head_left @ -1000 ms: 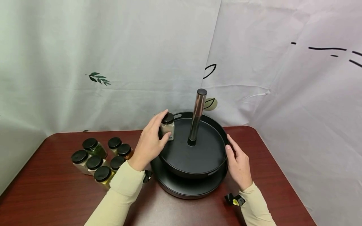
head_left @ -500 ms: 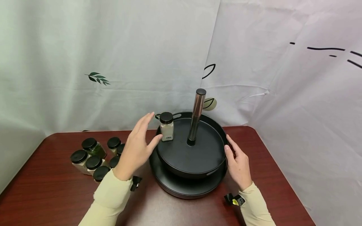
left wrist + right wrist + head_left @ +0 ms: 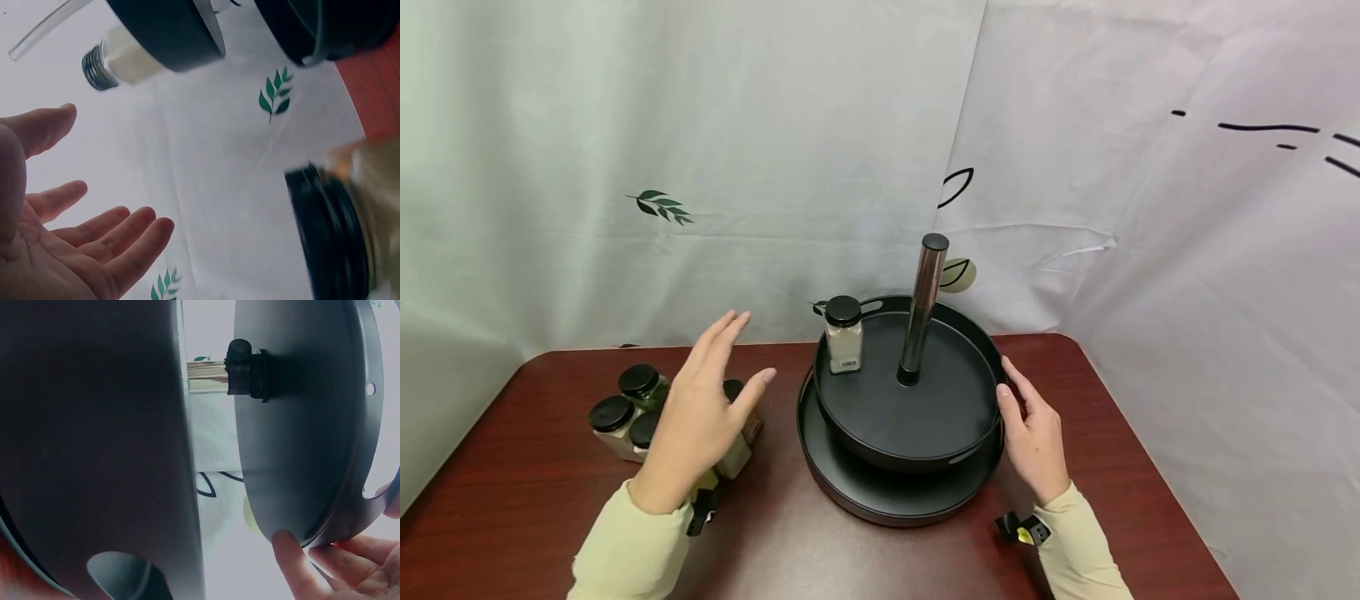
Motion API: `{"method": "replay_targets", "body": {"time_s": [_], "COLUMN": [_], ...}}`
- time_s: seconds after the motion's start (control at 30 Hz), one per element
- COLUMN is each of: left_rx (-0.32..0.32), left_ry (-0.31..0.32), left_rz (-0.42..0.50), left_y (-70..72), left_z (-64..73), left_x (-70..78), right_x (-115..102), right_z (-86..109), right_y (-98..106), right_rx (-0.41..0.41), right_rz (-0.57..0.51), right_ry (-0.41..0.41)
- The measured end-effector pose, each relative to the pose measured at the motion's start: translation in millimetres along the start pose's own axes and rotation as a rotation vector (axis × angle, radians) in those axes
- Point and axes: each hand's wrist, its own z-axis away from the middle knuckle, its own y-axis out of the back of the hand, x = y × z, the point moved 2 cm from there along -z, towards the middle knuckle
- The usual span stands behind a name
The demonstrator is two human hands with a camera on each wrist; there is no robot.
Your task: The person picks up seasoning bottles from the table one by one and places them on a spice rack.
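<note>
A black two-tier turntable rack stands on the table, with an upper tray (image 3: 917,429), a lower tray (image 3: 895,504) and a metal centre post (image 3: 924,308). One black-capped spice jar (image 3: 845,346) of pale powder stands upright near the upper tray's left edge. My left hand (image 3: 700,408) is spread in the air above a group of spice jars, touching none that I can see. A black jar lid (image 3: 331,231) looms large in the left wrist view. My right hand (image 3: 1033,433) rests on the right side of the upper tray, thumb and fingertips touching its rim.
Several black-capped jars, among them one with green contents (image 3: 643,385) and one with pale contents (image 3: 613,425), stand at the table's left, partly hidden by my left hand. Behind the reddish-brown table (image 3: 512,500) hangs a white curtain (image 3: 737,167) with leaf prints.
My left hand has let go of the pale-powder jar and moved left and down to above the other jars. The jar stays on the upper tray, and my right hand has not moved.
</note>
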Motion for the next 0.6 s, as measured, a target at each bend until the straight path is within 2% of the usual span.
{"method": "replay_targets", "body": {"time_s": [0.2, 0.4, 0.6], "left_rx": [0.020, 0.010, 0.007], "left_ry": [0.020, 0.043, 0.096], "left_rz": [-0.033, -0.075, -0.083], "left_y": [12.8, 21.4, 31.8], "left_z": [8.4, 18.1, 27.9], "left_x": [-10.8, -22.4, -38.3], "right_x": [0.1, 0.8, 0.6], "right_z": [0.0, 0.4, 0.2], "right_y": [0.2, 0.5, 0.9], "right_rx": [0.000, -0.014, -0.020], "right_rz": [0.018, 0.016, 0.011], "right_ry": [0.004, 0.011, 0.016]}}
